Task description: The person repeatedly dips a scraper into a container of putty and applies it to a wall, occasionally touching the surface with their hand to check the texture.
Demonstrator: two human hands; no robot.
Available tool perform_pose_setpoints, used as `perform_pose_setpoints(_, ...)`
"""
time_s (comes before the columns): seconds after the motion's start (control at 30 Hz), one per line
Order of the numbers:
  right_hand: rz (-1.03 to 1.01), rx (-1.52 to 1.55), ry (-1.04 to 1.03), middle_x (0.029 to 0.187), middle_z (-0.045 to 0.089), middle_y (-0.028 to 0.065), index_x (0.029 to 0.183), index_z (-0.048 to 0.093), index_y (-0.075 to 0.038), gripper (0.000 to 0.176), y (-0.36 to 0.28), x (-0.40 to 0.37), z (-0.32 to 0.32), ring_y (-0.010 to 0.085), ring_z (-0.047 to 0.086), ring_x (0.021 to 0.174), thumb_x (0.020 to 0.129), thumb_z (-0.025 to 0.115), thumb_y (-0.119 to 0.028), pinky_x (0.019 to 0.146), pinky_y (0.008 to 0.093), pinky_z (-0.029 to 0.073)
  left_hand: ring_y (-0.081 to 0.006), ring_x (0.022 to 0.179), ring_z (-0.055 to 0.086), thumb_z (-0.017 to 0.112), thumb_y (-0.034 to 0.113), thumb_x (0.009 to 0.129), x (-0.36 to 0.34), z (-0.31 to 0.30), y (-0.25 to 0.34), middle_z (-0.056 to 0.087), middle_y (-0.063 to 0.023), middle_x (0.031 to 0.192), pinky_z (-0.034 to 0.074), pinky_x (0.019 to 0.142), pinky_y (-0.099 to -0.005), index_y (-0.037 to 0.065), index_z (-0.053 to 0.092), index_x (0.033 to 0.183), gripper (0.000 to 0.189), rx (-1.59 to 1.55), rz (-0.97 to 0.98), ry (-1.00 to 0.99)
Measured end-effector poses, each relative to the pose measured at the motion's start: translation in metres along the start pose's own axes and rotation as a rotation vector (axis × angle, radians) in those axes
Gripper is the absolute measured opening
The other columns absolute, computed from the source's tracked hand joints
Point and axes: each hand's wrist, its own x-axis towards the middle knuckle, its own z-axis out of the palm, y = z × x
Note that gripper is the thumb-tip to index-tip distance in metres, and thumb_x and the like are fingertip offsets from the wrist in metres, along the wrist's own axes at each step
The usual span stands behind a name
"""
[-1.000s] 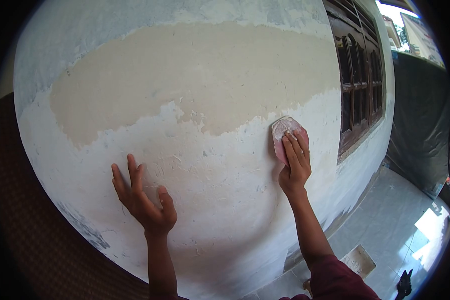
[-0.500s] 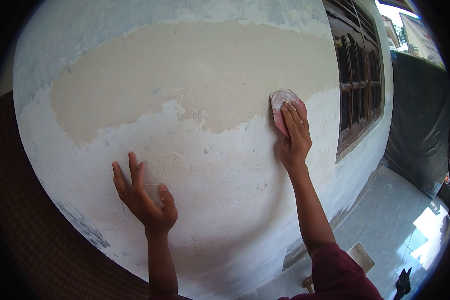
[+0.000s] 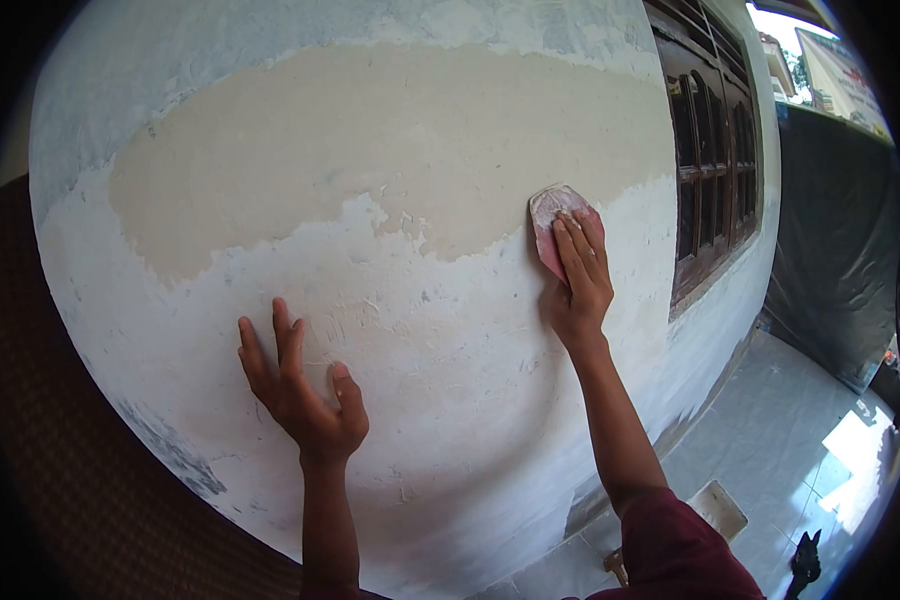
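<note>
My right hand (image 3: pixel 582 295) presses a flat pink pad (image 3: pixel 553 250), smeared with white, against the wall (image 3: pixel 450 340). Its fingers lie over the pad's right part, and the exact kind of pad is not clear. Beneath and around the pad, a large beige patch (image 3: pixel 290 150) meets the white wall surface along a ragged lower border. Lower left, my left hand (image 3: pixel 310 405) holds nothing; its fingers are spread at the white part of the wall, and whether the palm touches is hidden.
Right of the pad is a dark wooden window (image 3: pixel 715 170) with panes. A dark sheet (image 3: pixel 835 240) hangs beyond it. On the tiled floor (image 3: pixel 760 430) stand a pale tray-like container (image 3: pixel 720 510) and a black object (image 3: pixel 806 562). Brown patterned material (image 3: pixel 80 450) lines the left.
The pad and my right hand have slid slightly left along the wall. My left hand keeps about the same place on the wall, while the view has shifted a little.
</note>
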Motion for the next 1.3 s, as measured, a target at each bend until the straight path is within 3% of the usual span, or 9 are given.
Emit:
perform_pose_setpoints(0.1, 0.031, -0.043, -0.042, 0.133, 0.069, 0.0181, 0.13, 0.069, 0.001, 0.056, -0.006, -0.022, -0.007, 0.0389, 0.058, 0.134, 0.08, 0.053, 0.021, 0.116, 0.0485, 0.044, -0.0492, 0.153, 0.023, 0.049, 0.028, 0.102, 0.0, -0.002, 0.0, 0.044, -0.022, 0.16, 0.015, 0.123, -0.0601, 0.003, 0.043, 0.145, 0.051, -0.027, -0.002, -0.01)
perform_pose_setpoints(0.3, 0.075, -0.05, -0.09, 0.131, 0.069, 0.0218, 0.128, 0.068, 0.007, 0.045, -0.022, -0.067, -0.033, 0.0414, 0.058, 0.134, 0.087, 0.053, 0.016, 0.116, 0.0489, 0.043, -0.0496, 0.154, 0.022, 0.052, 0.023, 0.094, -0.001, -0.003, -0.001, 0.049, -0.0251, 0.155, 0.014, 0.121, -0.0637, 0.001, 0.046, 0.142, 0.053, -0.085, -0.017, 0.001)
perform_pose_setpoints(0.43, 0.076, 0.046, -0.038, 0.13, 0.069, 0.023, 0.128, 0.068, 0.007, 0.046, -0.063, -0.048, -0.029, 0.0434, 0.058, 0.133, 0.086, 0.05, 0.018, 0.115, 0.0534, 0.043, -0.0508, 0.153, 0.022, 0.051, 0.02, 0.095, 0.001, -0.006, -0.001, 0.046, -0.0235, 0.158, 0.014, 0.122, -0.0623, 0.001, 0.043, 0.145, 0.054, -0.087, -0.014, -0.016)
perform_pose_setpoints(0.5, 0.055, 0.11, -0.004, 0.128, 0.071, 0.0194, 0.125, 0.071, 0.003, 0.055, -0.086, -0.032, -0.015, 0.0411, 0.057, 0.135, 0.078, 0.048, 0.019, 0.115, 0.0494, 0.045, -0.051, 0.153, 0.022, 0.051, 0.018, 0.094, 0.0, -0.005, -0.002, 0.046, -0.0236, 0.158, 0.014, 0.122, -0.0628, 0.001, 0.044, 0.144, 0.053, -0.126, -0.018, -0.009)
perform_pose_setpoints(0.77, 0.033, 0.261, 0.007, 0.136, 0.069, 0.0133, 0.129, 0.072, -0.003, 0.053, -0.149, 0.01, 0.046, 0.037, 0.052, 0.142, 0.08, 0.061, 0.014, 0.115, 0.0469, 0.042, -0.0486, 0.153, 0.025, 0.052, 0.014, 0.092, -0.002, -0.003, -0.001, 0.048, -0.0221, 0.157, 0.015, 0.122, -0.0635, 0.002, 0.047, 0.14, 0.05, -0.093, -0.043, -0.004)
perform_pose_setpoints(1.0, 0.052, 0.251, 0.036, 0.139, 0.067, 0.013, 0.134, 0.068, -0.003, 0.063, -0.158, 0.028, 0.068, 0.0378, 0.049, 0.145, 0.075, 0.059, 0.018, 0.117, 0.0504, 0.037, -0.0476, 0.153, 0.025, 0.052, 0.014, 0.092, -0.002, -0.002, -0.002, 0.049, -0.0215, 0.156, 0.017, 0.122, -0.0639, 0.0, 0.048, 0.139, 0.049, -0.087, -0.04, -0.008)
perform_pose_setpoints(1.1, 0.05, 0.224, 0.029, 0.141, 0.065, 0.016, 0.133, 0.068, 0.0, 0.066, -0.157, 0.027, 0.071, 0.0403, 0.046, 0.146, 0.073, 0.051, 0.02, 0.12, 0.0512, 0.036, -0.0481, 0.153, 0.025, 0.052, 0.014, 0.091, -0.001, -0.004, -0.002, 0.048, -0.0219, 0.157, 0.017, 0.121, -0.0636, 0.0, 0.048, 0.139, 0.049, -0.115, -0.034, 0.001)
perform_pose_setpoints(1.3, 0.053, 0.219, 0.031, 0.139, 0.067, 0.0171, 0.13, 0.07, 0.002, 0.065, -0.157, 0.02, 0.067, 0.0415, 0.048, 0.144, 0.071, 0.05, 0.021, 0.119, 0.0513, 0.037, -0.0488, 0.152, 0.025, 0.051, 0.014, 0.092, -0.002, -0.007, -0.005, 0.048, -0.0234, 0.156, 0.018, 0.121, -0.063, -0.001, 0.048, 0.138, 0.049, -0.148, 0.001, 0.0)
